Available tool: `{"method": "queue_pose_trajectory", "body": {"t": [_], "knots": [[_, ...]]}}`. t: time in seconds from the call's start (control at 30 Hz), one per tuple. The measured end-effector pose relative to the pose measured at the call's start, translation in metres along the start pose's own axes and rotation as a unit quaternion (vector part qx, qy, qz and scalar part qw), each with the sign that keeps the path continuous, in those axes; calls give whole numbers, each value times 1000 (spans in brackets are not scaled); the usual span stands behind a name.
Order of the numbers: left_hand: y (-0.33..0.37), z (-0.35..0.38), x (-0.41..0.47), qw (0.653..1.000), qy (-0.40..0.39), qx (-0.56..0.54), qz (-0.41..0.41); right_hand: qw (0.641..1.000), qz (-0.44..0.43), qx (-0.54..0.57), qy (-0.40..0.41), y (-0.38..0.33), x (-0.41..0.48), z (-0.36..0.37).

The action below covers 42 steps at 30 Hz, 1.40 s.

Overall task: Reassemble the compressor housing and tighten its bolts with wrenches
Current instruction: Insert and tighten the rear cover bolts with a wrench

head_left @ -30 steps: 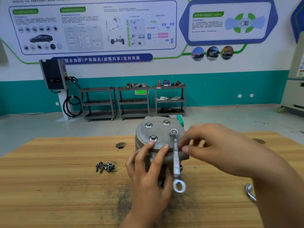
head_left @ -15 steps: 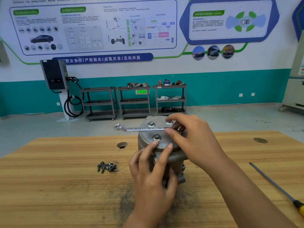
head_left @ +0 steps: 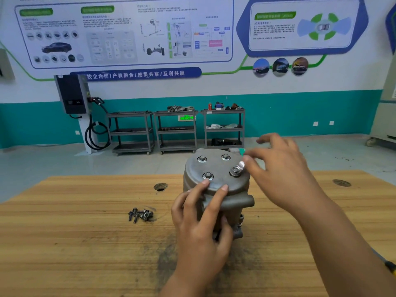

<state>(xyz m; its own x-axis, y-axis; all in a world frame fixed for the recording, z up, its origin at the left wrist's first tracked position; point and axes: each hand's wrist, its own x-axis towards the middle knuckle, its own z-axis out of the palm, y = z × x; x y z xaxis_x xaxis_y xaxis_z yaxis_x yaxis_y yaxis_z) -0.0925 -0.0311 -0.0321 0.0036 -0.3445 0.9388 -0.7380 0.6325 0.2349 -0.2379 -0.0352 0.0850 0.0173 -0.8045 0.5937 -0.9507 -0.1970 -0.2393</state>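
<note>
a wide wooden table (head_left: 64,254) fills the lower half of the view. beyond its far edge lie a workshop floor and three metal carts (head_left: 175,131).

the compressor housing (head_left: 216,189), a grey cast-metal cylinder, stands upright about midway between the table's left and right edges, nearer the far edge than the near one.

the left hand (head_left: 199,234) grips the housing's near side, fingers curled round the body and two fingertips up on the rim of the round cap. the right hand (head_left: 282,174) hovers over the cap's right side, blurred, its fingers spread apart. one fingertip meets a wrench (head_left: 241,165) seated on the near-right bolt (head_left: 235,171). most of the tool is hidden, so i cannot tell whether the hand clamps it.

three more bolts stand in the cap. a heap of loose bolts (head_left: 141,214) lies on the table to the left, well apart from the housing.

the housing looks heavy, rigid and smooth-skinned. it probably will not dent, but it may twist or tip under wrench force. the best hold seems to be low round the body, near the side lugs.

there is open wood to the left and toward the near edge. the far edge sits close behind the housing, so a wrench swing would pass over it. a round hole (head_left: 160,186) near the far edge could swallow a stray bolt. a yellow-and-black tool handle (head_left: 391,267) lies at the right edge, beside the right forearm.
</note>
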Motion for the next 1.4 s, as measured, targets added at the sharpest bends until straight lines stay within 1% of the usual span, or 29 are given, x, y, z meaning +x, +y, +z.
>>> {"method": "queue_pose_trajectory", "body": {"t": [0.1, 0.17, 0.27, 0.33, 0.43, 0.57, 0.7, 0.83, 0.97, 1.03, 1.17, 1.33, 1.4], "knots": [[-1, 0, -1, 1000, 8, 2, -1, 997, 9, -33, -66, 10, -3, -17], [-1, 0, -1, 1000, 10, 1, 0, 996, 3, -28, -87, 14, -7, -29], [-1, 0, -1, 1000, 5, 0, -1, 986, -27, 50, -159, 13, -15, -43], [0, 0, -1, 1000, 0, -1, -7, 979, -71, 77, -177, 8, -19, -46], [0, -1, -1, 1000, -4, -2, -6, 976, -123, 90, -155, 0, -19, -41], [-1, 1, -1, 1000, 3, -9, -7, 975, -152, 86, -137, -11, -13, -25], [0, 0, 2, 1000, 7, -2, 1, 982, -145, 66, -98, -10, -5, -6], [0, 0, 0, 1000, 6, 8, -2, 985, -125, 90, -74, -10, 2, 6], [0, 0, -1, 1000, -3, 5, -2, 989, -90, 114, 11, -13, 0, 17], [0, 0, 0, 1000, -2, 3, 0, 989, -86, 116, 37, -15, -1, 21], [1, 0, 1, 1000, -4, 2, 4, 993, -85, 76, 19, -14, 0, 26], [2, 1, 2, 1000, -12, -3, 4, 997, -79, -2, 19, -5, 2, 22], [3, 1, 3, 1000, -14, -5, 4, 996, -86, -2, 11, -7, 1, 23]]}}
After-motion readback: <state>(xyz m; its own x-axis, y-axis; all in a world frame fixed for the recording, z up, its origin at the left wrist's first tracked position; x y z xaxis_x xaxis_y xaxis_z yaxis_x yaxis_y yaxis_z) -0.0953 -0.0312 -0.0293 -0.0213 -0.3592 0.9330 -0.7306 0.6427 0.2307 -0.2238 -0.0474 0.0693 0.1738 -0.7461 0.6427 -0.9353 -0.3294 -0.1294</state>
